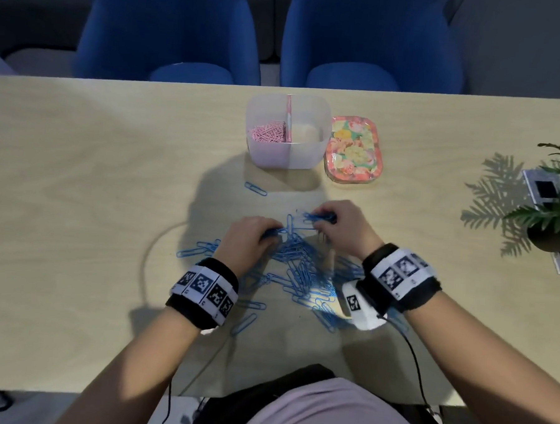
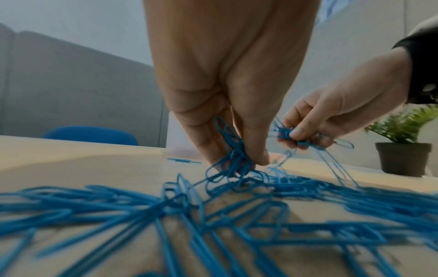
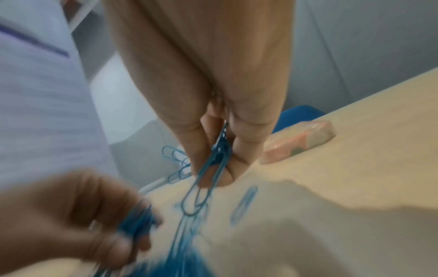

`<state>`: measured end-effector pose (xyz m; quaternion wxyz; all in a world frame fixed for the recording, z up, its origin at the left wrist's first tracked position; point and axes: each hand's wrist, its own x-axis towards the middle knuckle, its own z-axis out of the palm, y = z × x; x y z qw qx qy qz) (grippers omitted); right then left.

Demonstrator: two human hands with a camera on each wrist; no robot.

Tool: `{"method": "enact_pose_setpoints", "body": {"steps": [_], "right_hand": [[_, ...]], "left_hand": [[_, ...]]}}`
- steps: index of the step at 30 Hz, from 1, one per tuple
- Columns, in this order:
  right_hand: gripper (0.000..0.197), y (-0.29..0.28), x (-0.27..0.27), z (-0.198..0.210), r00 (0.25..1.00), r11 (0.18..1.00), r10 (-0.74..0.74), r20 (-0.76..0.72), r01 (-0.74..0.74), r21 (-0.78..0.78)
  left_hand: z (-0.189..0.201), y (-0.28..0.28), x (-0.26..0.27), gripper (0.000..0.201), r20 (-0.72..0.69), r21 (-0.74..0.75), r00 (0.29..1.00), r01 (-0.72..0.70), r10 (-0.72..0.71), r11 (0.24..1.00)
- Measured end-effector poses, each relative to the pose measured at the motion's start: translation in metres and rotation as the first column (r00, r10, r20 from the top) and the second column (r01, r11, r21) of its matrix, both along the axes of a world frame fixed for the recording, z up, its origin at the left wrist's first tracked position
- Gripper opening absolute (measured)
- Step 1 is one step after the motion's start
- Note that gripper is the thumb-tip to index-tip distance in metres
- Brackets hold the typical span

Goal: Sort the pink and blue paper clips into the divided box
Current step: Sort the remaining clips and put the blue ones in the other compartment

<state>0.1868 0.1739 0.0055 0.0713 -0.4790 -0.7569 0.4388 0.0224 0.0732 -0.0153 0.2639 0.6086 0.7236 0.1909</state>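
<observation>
Both my grips, left hand (image 1: 254, 235) and right hand (image 1: 336, 223), are pinching blue clips (image 1: 301, 271); divided box (image 1: 322, 116) lying straight up-frame, nearer the right.

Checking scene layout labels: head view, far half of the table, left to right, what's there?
Translucent plastic divided box with pink paper clips in its left compartment → flat floral-patterned lid beside it → green potted plant at the right edge.
</observation>
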Motion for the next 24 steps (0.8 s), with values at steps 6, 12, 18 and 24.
{"method": "enact_pose_setpoints", "body": {"steps": [6, 12, 18, 24], "right_hand": [[0.018, 0.079, -0.021, 0.046, 0.978, 0.977, -0.170, -0.123, 0.151, -0.150], [0.022, 0.131, -0.075, 0.062, 0.950, 0.935, -0.304, -0.066, 0.284, -0.214], [0.031, 0.134, -0.094, 0.078, 0.991, 0.983, -0.127, 0.041, 0.131, -0.125], [0.040, 0.123, -0.072, 0.068, 0.957, 0.970, -0.241, -0.159, 0.241, -0.024]], "left_hand": [[0.014, 0.006, -0.011, 0.031, 0.119, -0.002, 0.987, -0.109, 0.108, 0.994], [0.034, 0.034, -0.009, 0.029, 0.224, -0.002, 0.967, -0.124, 0.121, 0.992], [0.066, 0.098, -0.006, 0.025, 0.263, 0.141, 0.945, -0.238, 0.196, 0.961], [0.066, 0.168, -0.005, 0.031, 0.233, 0.136, 0.903, -0.397, 0.360, 0.908]]}}
